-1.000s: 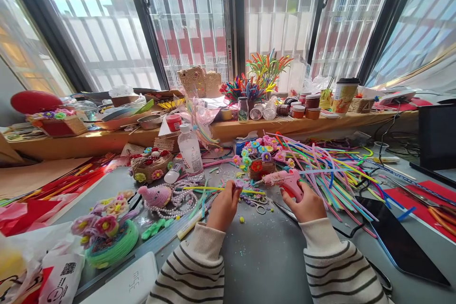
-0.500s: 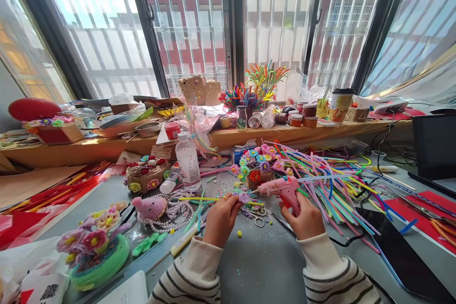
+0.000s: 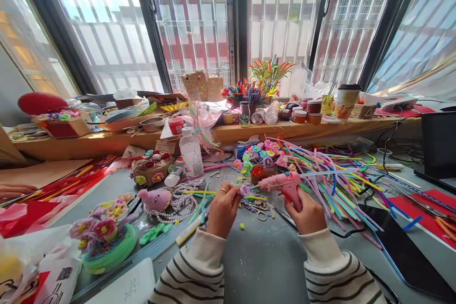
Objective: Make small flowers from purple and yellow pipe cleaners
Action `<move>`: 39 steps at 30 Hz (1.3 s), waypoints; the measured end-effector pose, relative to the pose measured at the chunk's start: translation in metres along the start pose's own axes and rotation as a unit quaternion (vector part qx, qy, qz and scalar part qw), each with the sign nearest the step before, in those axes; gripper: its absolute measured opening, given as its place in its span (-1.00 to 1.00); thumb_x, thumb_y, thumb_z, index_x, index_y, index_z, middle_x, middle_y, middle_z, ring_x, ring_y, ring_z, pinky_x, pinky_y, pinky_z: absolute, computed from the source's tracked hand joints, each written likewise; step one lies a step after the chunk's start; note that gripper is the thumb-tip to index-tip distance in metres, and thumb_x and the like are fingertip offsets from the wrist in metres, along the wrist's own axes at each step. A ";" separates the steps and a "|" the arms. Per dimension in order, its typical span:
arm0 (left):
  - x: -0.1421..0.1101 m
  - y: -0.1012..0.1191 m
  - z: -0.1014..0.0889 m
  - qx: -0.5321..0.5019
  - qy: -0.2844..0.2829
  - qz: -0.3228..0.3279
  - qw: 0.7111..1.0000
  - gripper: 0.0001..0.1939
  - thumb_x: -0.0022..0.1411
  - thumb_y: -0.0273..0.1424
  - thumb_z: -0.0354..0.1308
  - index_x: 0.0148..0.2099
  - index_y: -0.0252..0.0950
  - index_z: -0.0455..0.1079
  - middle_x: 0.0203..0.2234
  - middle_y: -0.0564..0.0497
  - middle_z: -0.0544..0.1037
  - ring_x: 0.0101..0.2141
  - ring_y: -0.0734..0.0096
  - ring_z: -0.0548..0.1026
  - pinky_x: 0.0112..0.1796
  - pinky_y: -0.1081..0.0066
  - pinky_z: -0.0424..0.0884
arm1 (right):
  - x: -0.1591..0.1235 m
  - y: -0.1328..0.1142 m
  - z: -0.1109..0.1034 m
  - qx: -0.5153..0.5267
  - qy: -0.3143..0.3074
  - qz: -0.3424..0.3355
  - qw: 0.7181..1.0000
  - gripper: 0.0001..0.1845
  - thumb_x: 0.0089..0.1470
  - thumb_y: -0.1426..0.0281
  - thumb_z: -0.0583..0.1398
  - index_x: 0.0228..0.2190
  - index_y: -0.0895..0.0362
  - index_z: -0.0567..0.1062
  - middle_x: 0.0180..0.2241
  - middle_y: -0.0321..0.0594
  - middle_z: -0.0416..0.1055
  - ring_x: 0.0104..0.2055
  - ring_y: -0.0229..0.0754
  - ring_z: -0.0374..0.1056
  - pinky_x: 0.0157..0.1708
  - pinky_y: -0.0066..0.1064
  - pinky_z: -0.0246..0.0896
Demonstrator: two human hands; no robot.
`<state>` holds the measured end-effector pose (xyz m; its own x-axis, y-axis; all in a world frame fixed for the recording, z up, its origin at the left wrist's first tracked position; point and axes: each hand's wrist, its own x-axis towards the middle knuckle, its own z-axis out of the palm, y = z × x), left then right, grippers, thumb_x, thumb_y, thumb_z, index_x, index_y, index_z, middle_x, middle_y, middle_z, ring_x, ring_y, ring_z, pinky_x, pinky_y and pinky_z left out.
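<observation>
Between thumb and fingers, my left hand (image 3: 223, 209) pinches a small purple flower (image 3: 245, 190) that looks made of fuzzy pipe cleaner. My right hand (image 3: 307, 211) grips the handle of a pink hot glue gun (image 3: 281, 184), its nozzle pointing left towards the flower, with a small gap between them. A pale glue stick (image 3: 329, 172) sticks out of the gun's rear. Just behind the gun stands a basket of colourful flowers (image 3: 261, 169). Below the nozzle, small scissors (image 3: 261, 213) lie among cut scraps.
Many loose pipe cleaners (image 3: 331, 194) spread to the right, by a black phone (image 3: 402, 247). On the left are a water bottle (image 3: 191, 154), bead strings (image 3: 190, 209), a pink crocheted figure (image 3: 155, 199) and a green flower pot (image 3: 114, 251). Another person's hand (image 3: 14, 191) shows at the left edge.
The view has shifted slightly, so the scene sits further right. Another person's hand has come into view at the left edge. My hands keep hold of the flower and glue gun.
</observation>
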<state>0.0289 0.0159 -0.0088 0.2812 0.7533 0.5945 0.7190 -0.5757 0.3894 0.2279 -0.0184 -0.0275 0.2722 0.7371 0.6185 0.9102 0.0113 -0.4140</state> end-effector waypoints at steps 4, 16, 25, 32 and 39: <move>-0.001 0.001 0.000 0.003 -0.008 -0.009 1.000 -0.83 0.07 -0.38 -0.08 -0.29 -0.25 0.28 -0.45 0.03 0.36 -0.42 0.47 0.33 -0.37 0.51 0.22 | 0.001 0.000 -0.001 -0.003 -0.001 -0.002 1.000 -0.54 -0.12 0.21 -0.08 -0.35 0.31 0.37 -0.56 -0.08 0.34 -0.54 -0.15 0.24 -0.50 -0.38 0.11; 0.000 0.000 0.000 0.017 0.002 0.011 1.000 -0.78 0.09 -0.37 -0.11 -0.33 -0.30 0.34 -0.46 -0.02 0.36 -0.42 0.45 0.31 -0.40 0.48 0.22 | -0.001 0.002 0.004 0.014 0.070 -0.059 0.996 -0.55 -0.08 0.25 -0.09 -0.36 0.35 0.38 -0.58 -0.05 0.36 -0.58 -0.17 0.26 -0.59 -0.41 0.12; 0.001 0.000 0.000 0.023 0.013 0.023 0.999 -0.78 0.09 -0.36 -0.10 -0.33 -0.30 0.34 -0.47 -0.03 0.35 -0.43 0.45 0.30 -0.41 0.46 0.23 | 0.000 0.003 0.006 0.005 0.111 -0.096 0.989 -0.59 -0.03 0.27 -0.10 -0.36 0.32 0.37 -0.59 -0.10 0.36 -0.58 -0.18 0.27 -0.62 -0.43 0.12; 0.001 0.000 0.001 0.019 0.010 0.025 0.999 -0.77 0.09 -0.35 -0.11 -0.32 -0.30 0.35 -0.47 -0.03 0.34 -0.43 0.46 0.29 -0.40 0.46 0.23 | -0.001 0.001 0.004 -0.010 0.109 -0.083 0.991 -0.51 -0.04 0.19 -0.12 -0.38 0.35 0.37 -0.61 -0.09 0.34 -0.60 -0.19 0.25 -0.62 -0.44 0.11; 0.000 0.000 0.000 0.013 0.006 0.033 0.999 -0.78 0.08 -0.35 -0.09 -0.31 -0.30 0.35 -0.48 -0.02 0.34 -0.43 0.46 0.29 -0.40 0.46 0.23 | -0.004 -0.002 0.006 -0.022 0.085 0.015 0.996 -0.43 -0.19 0.01 -0.03 -0.40 0.29 0.34 -0.64 -0.19 0.28 -0.66 -0.24 0.18 -0.65 -0.46 0.04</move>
<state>0.0295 0.0158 -0.0090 0.3209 0.7098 0.6271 0.7158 -0.6153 0.3302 0.2234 -0.0179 -0.0333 0.3448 0.6114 0.7123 0.9127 -0.0410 -0.4066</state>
